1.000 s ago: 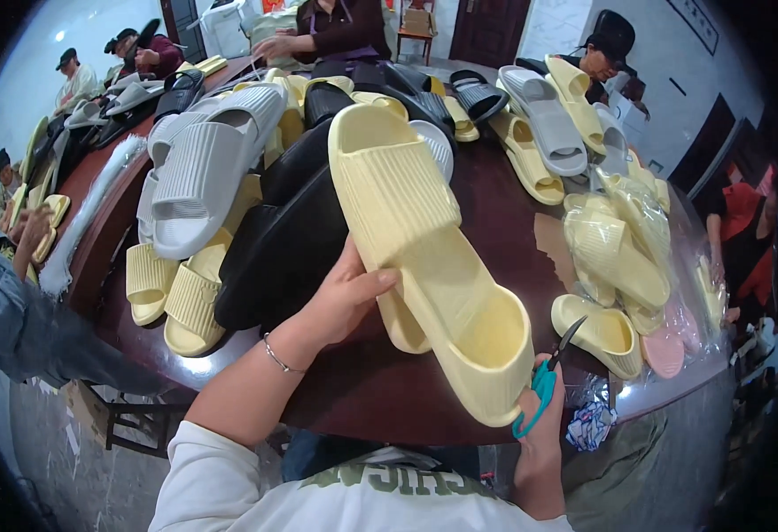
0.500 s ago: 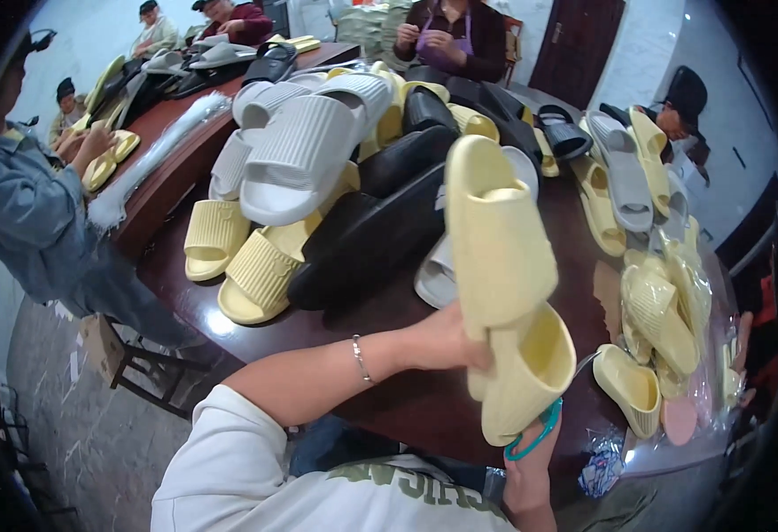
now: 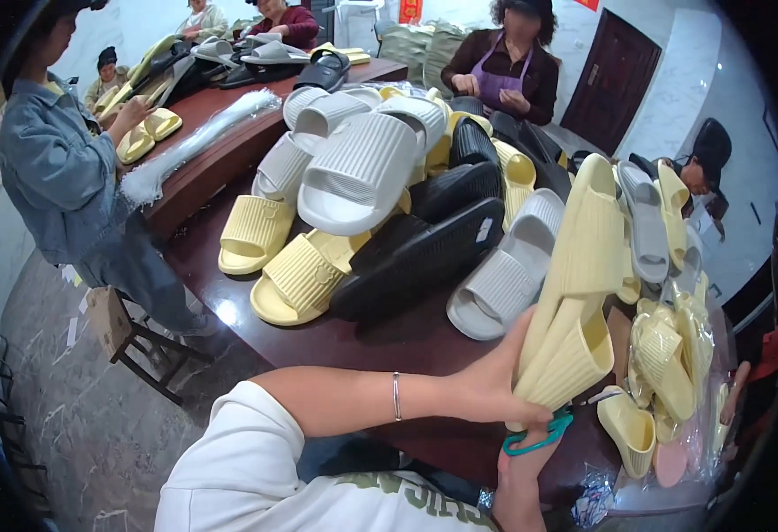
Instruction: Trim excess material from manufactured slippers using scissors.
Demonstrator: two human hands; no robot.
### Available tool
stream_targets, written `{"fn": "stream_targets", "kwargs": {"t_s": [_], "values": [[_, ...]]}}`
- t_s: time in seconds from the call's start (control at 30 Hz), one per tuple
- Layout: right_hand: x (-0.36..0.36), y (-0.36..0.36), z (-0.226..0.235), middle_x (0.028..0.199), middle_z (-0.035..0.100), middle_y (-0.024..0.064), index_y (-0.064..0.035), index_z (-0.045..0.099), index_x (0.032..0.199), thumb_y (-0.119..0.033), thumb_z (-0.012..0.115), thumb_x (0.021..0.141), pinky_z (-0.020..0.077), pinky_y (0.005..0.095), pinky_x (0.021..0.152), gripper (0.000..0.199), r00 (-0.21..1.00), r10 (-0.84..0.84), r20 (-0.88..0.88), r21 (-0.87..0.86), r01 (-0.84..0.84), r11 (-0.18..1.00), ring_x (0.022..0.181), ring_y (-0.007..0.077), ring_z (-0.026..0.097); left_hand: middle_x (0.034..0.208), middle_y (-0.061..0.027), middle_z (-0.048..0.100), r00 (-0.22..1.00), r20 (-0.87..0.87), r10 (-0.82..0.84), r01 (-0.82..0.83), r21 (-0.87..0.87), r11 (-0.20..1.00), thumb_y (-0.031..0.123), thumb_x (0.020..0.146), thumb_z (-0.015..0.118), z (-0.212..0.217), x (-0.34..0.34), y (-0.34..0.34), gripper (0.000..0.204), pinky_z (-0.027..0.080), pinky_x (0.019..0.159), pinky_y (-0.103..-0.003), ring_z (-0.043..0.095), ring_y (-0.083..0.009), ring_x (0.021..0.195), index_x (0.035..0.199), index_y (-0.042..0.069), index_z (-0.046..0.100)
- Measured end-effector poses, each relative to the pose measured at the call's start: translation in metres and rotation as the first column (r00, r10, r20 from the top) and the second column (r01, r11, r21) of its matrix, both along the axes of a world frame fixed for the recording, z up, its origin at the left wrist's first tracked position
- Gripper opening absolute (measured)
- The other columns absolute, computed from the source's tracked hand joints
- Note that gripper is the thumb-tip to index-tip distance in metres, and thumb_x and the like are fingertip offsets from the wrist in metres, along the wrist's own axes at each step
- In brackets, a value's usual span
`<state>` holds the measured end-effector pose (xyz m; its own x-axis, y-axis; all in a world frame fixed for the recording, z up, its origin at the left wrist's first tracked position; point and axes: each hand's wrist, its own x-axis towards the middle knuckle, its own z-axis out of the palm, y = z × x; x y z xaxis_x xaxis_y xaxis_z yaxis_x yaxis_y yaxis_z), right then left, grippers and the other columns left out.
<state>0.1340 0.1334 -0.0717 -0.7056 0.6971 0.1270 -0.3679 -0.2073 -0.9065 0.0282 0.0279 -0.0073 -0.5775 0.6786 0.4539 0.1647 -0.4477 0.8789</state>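
Note:
My left hand (image 3: 500, 381) is closed around a pair of yellow slides (image 3: 575, 257), raised and tilted over the front right of the table. One slide lies against the other, and the fingers behind them are hidden. Just below, my right hand (image 3: 524, 465) has the teal loop handles of scissors (image 3: 540, 434) around its fingers. It is close under the slides, which hide part of its fingers. Left of the pair, a grey slide (image 3: 504, 279) rests on the table, beside black slides (image 3: 424, 257) and yellow ribbed slides (image 3: 305, 275).
Grey slides (image 3: 358, 173) top a heap on the dark red table (image 3: 389, 341). Plastic-wrapped yellow slides (image 3: 668, 355), a loose yellow slide (image 3: 628, 434) and a pink oval piece (image 3: 670, 463) lie right. A stool (image 3: 136, 337) stands left; a person in denim (image 3: 61, 168) and others work around.
The view has shifted, so the heap appears farther right. The yellow slides have turned to a more sideways angle, and my left hand has come down close to the right one.

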Motion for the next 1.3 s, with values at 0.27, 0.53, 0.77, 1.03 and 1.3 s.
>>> {"fn": "stream_targets", "kwargs": {"t_s": [0.27, 0.53, 0.77, 1.03, 1.3], "values": [[0.0, 0.003, 0.022, 0.083, 0.056, 0.0086, -0.0077, 0.035, 0.116, 0.003, 0.062, 0.073, 0.0428, 0.0224, 0.049, 0.052, 0.951, 0.229, 0.207, 0.253, -0.278, 0.927, 0.062, 0.0105, 0.053, 0.119, -0.0119, 0.046, 0.886, 0.203, 0.417, -0.46, 0.27, 0.846, 0.005, 0.074, 0.065, 0.049, -0.033, -0.074, 0.062, 0.04, 0.092, -0.034, 0.046, -0.019, 0.11, 0.126, 0.006, 0.031], [-0.001, 0.016, 0.01, 0.079, 0.056, 0.0061, -0.0082, 0.037, 0.112, 0.005, 0.064, 0.068, 0.04, 0.0201, 0.052, 0.053, 0.959, 0.201, 0.197, 0.198, -0.24, 0.95, 0.061, 0.0078, 0.051, 0.118, -0.0094, 0.051, 0.475, 0.416, 0.775, -0.857, 0.417, 0.302, 0.022, 0.091, 0.044, 0.043, -0.089, -0.228, 0.034, 0.046, 0.089, -0.034, 0.053, -0.0226, 0.106, 0.12, 0.004, 0.044], [-0.001, 0.015, 0.02, 0.08, 0.056, 0.0045, -0.0082, 0.037, 0.11, 0.005, 0.066, 0.068, 0.0404, 0.02, 0.055, 0.053, 0.96, 0.195, 0.203, 0.084, -0.216, 0.973, 0.063, 0.0072, 0.05, 0.118, -0.0147, 0.052, 0.313, 0.461, 0.83, -0.934, 0.305, 0.183, 0.019, 0.092, 0.043, -0.007, -0.164, -0.348, 0.036, 0.047, 0.088, -0.034, 0.054, -0.0241, 0.105, 0.122, -0.003, 0.043], [0.005, 0.012, 0.028, 0.08, 0.056, 0.0046, -0.0073, 0.036, 0.111, 0.004, 0.066, 0.07, 0.0405, 0.0202, 0.055, 0.052, 0.951, 0.212, 0.225, 0.05, -0.229, 0.972, 0.064, 0.0079, 0.051, 0.115, -0.0139, 0.053, -0.191, 0.152, 0.97, -0.977, 0.063, -0.202, 0.011, 0.091, 0.048, -0.019, -0.184, -0.354, 0.035, 0.044, 0.09, -0.036, 0.052, -0.0231, 0.103, 0.12, -0.007, 0.043], [0.005, 0.019, 0.022, 0.08, 0.056, 0.0055, -0.0069, 0.037, 0.11, 0.004, 0.066, 0.072, 0.0393, 0.021, 0.051, 0.049, 0.934, 0.296, 0.199, -0.03, -0.296, 0.955, 0.062, 0.009, 0.051, 0.118, -0.0165, 0.051, 0.153, -0.894, 0.421, -0.768, 0.161, 0.62, -0.002, 0.069, 0.061, 0.047, -0.049, -0.084, 0.039, 0.035, 0.097, -0.039, 0.049, -0.0336, 0.11, 0.107, 0.003, 0.055]]}}
